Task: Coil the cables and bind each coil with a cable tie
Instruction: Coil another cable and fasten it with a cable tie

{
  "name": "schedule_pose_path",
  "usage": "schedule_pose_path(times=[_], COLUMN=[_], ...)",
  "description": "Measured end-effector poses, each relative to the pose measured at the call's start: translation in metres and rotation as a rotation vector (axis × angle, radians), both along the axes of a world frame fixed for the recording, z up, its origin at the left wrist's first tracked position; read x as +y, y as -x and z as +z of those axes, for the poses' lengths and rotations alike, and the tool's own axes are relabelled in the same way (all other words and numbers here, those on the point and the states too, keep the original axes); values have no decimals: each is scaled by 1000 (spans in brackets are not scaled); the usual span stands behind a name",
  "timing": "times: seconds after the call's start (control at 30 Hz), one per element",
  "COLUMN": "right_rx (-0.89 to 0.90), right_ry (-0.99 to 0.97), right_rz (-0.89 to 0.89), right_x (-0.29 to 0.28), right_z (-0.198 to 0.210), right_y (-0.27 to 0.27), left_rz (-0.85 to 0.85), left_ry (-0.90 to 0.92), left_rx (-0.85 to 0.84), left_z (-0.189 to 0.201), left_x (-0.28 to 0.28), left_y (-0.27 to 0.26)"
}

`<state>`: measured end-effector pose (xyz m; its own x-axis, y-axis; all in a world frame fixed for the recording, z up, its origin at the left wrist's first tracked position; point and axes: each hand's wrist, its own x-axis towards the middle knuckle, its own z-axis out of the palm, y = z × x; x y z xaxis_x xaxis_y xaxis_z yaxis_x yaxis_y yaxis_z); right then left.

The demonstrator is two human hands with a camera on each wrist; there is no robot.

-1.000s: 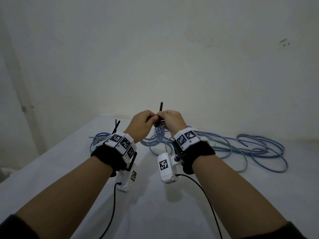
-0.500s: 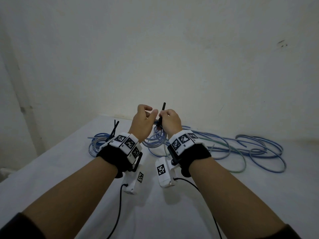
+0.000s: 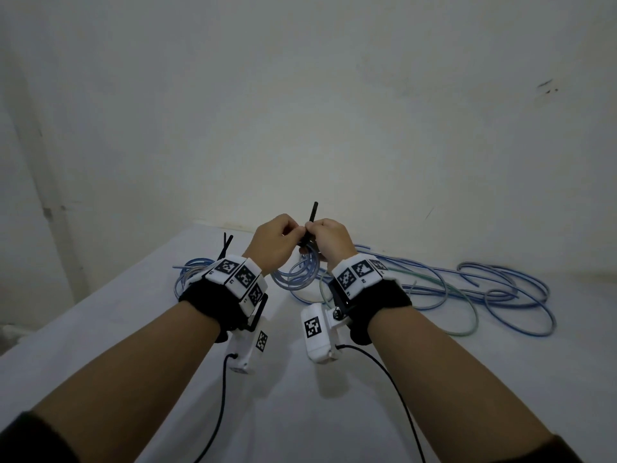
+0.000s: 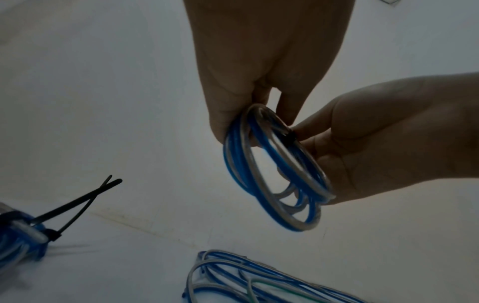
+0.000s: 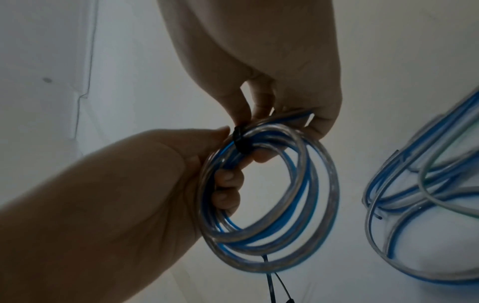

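A small coil of blue and clear cable hangs in the air between my two hands. My left hand grips the coil with fingers curled through its loop. A black cable tie wraps the top of the coil. My right hand pinches the coil at the tie, and the tie's tail sticks straight up above the knuckles. The pinching fingertips are hidden in the head view.
A bound coil lies on the white table at the left, its tie tails pointing up. Loose blue, clear and green cables sprawl at the right near the wall. Wrist camera leads trail toward me.
Half a second ago my left thumb was lifted off; now the left hand grips again beside the right. Both hands stay at almost the same spot with the tie tail upright.
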<state>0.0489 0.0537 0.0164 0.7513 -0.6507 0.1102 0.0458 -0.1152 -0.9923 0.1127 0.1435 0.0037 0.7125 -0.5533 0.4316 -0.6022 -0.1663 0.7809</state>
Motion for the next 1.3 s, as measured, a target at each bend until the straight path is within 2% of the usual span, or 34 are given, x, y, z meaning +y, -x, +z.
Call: schedule_pose_path(times=[0.3, 0.47, 0.53, 0.6, 0.63, 0.73, 0.8, 0.93, 1.0, 1.07, 1.13, 1.2, 1.27, 1.3], right_rx=[71, 136, 98, -22, -44, 18, -30, -85, -74, -66, -83, -97, -73, -65], right_ry=[126, 174, 192, 161, 203, 514, 589, 380, 268, 213, 92, -40, -134, -182], right_rz=[-104, -72, -114, -148, -173, -322, -318, -76, -24, 30, 120, 197, 222, 235], right_x=[-5, 0, 3, 9, 12, 19, 27, 44, 50, 54, 59, 65, 74, 80], right_z=[8, 23, 21, 20, 18, 14, 11, 6, 7, 6, 1, -4, -11, -15], right_y=[-7, -6, -10, -10, -11, -9, -9, -22, -26, -29, -31, -35, -42, -46], left_rz=[-130, -174, -158, -110, -68, 66, 125, 22, 21, 82, 63, 114, 242, 281], left_ry=[-54, -70, -47, 28, 62, 154, 178, 218, 314, 253, 210, 113, 18, -33], left_rx=[-100, -145, -130, -114, -116, -115, -67, -68, 52, 99, 160, 80, -47, -41], left_z=[5, 10, 10, 12, 14, 12, 15, 26, 18, 13, 9, 7, 5, 0], left_x=[2, 6, 8, 10, 12, 17, 23, 32, 42, 54, 73, 85, 101, 110], left_y=[-3, -5, -6, -4, -2, -6, -3, 32, 18, -2, -14, -23, -35, -45])
